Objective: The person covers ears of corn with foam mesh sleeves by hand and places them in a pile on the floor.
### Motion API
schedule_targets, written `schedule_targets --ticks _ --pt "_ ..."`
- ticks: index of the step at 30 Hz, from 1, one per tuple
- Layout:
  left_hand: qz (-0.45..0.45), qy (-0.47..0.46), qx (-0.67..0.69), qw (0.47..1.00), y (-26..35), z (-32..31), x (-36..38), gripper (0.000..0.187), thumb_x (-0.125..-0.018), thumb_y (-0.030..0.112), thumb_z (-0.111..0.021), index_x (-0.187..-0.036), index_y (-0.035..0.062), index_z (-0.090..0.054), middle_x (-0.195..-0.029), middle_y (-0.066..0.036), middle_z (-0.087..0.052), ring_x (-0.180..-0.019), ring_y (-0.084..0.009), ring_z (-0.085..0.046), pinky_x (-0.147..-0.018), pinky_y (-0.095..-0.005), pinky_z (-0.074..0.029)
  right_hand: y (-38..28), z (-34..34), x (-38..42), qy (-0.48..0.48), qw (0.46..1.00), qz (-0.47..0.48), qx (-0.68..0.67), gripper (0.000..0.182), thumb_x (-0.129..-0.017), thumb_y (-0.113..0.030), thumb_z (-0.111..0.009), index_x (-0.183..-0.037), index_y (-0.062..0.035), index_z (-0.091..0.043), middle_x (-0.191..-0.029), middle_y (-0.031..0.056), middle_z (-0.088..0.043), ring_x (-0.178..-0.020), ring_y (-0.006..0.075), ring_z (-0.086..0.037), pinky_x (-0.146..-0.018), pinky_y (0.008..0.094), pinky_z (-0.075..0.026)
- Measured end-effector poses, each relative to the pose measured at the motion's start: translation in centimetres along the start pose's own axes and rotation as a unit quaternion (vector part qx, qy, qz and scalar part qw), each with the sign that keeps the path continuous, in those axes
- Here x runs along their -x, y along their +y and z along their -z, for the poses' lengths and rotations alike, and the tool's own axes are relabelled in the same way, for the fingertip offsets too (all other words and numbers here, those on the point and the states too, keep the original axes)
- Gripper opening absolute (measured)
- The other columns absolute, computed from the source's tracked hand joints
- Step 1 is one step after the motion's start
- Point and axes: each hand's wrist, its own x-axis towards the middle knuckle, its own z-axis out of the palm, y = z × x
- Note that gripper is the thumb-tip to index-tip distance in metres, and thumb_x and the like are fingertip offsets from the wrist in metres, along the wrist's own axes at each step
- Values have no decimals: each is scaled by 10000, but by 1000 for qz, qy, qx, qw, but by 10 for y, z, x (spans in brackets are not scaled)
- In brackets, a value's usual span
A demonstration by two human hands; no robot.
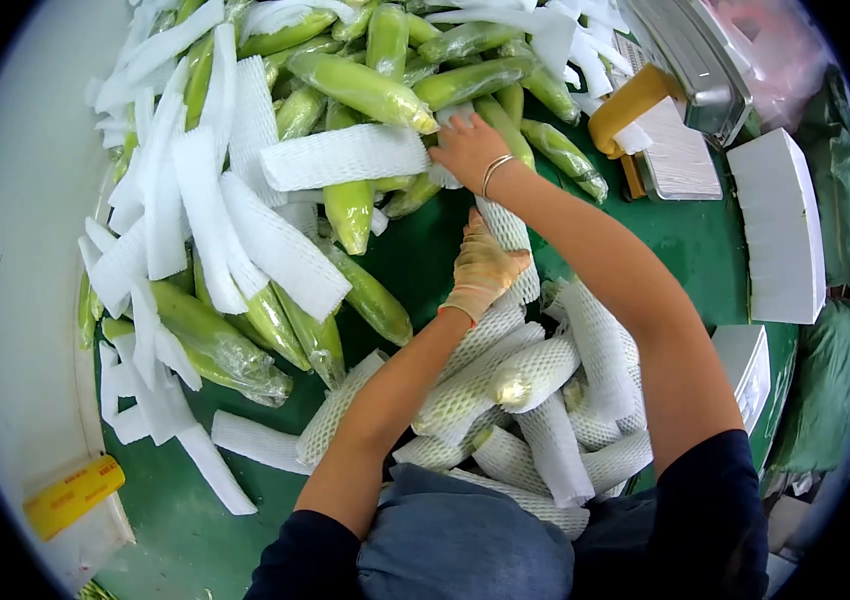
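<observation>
While our gloved left hand (482,268) clamps netted corn cob (507,232) mid green worktop (425,250), bare right hand (467,148), fingers spread, presses white foam-mesh sleeve (345,156) beside glossy wrapped corn (363,88).

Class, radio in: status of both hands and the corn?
Left hand gripping netted cob. Right hand reaching into wrapped corn pile. Foam sleeves scattered over it.

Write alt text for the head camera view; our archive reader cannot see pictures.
A person's gloved left hand holds a corn cob in a white foam net sleeve while the bare right hand reaches into a pile of wrapped corn on a green table. Netted cobs lie near the body, loose sleeves to the left.
</observation>
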Motion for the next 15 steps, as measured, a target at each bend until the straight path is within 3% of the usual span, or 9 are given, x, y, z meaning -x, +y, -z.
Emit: schedule_targets --ticks 2,4,7,8,9,11,12,14,15 --pt "17 -61 41 997 -6 12 1 987 -597 324 -764 -1370 56 -212 -1261 -231 -465 -1153 -363 -476 -955 -385 -408 -4 -9 -7 -122 991 53 10 211 -703 -92 -580 -906 -137 -615 -873 54 -571 -907 229 -540 -756 329 -440" --pt "-13 -171 82 982 -17 48 19 852 -667 258 -700 -1364 78 -244 -1132 -213 -562 -1074 -371 -527 -907 -397 -435 -8 33 -5 -91 988 13 -122 276 -694 -65 -601 -965 -111 -591 -873 95 -578 -877 257 -555 -735 348 -463" --pt "-60 -163 35 984 -47 45 46 808 -685 284 -693 -1345 64 -280 -1166 -194 -550 -1075 -360 -531 -920 -381 -429 -32 128 25 -17 919 -76 -387 405 -712 -36 -629 -1091 -100 -500 -900 138 -597 -797 326 -587 -668 401 -483" --pt "-63 -145 4 987 -58 34 47 764 -696 311 -682 -1318 52 -321 -1207 -194 -529 -1088 -368 -523 -934 -377 -423 -38 159 36 -40 871 -169 -460 477 -749 -47 -642 -1180 -119 -450 -918 154 -600 -774 334 -606 -661 393 -484" --pt "35 -246 -1 969 -22 79 50 763 -668 336 -722 -1289 37 -394 -1197 -203 -536 -1099 -368 -518 -949 -370 -412 -40 186 44 -10 812 -259 -523 550 -755 -35 -664 -1234 -135 -414 -927 122 -622 -791 265 -635 -671 336 -497" --pt "-77 -106 327 936 -77 45 33 412 -769 121 -655 -1140 -10 -534 -1137 -139 -587 -1043 -242 -565 -899 -292 -444 -27 196 71 40 637 -386 -666 439 -788 -8 -657 -1162 -82 -441 -937 58 -624 -834 150 -625 -710 284 -508" --pt "-121 -27 507 853 -82 44 22 313 -800 32 -615 -1102 -25 -557 -1117 -114 -599 -1020 -189 -572 -881 -258 -451 -18 193 84 66 567 -406 -714 390 -799 4 -646 -1131 -63 -453 -950 41 -618 -843 125 -615 -717 280 -514" --pt "-41 -26 533 845 -29 87 14 250 -846 -50 -534 -1095 -46 -555 -1118 -85 -593 -986 -112 -558 -861 -205 -444 -8 170 96 52 347 -434 -830 253 -842 -34 -612 -1069 -44 -500 -943 49 -613 -862 122 -605 -764 285 -507" --pt "-152 -72 449 878 -8 105 14 281 -882 59 -536 -1151 -25 -545 -1123 -65 -584 -1005 -147 -565 -857 -262 -449 -5 156 96 35 312 -440 -841 247 -850 -50 -607 -1076 -41 -509 -939 51 -613 -863 122 -602 -771 282 -501"
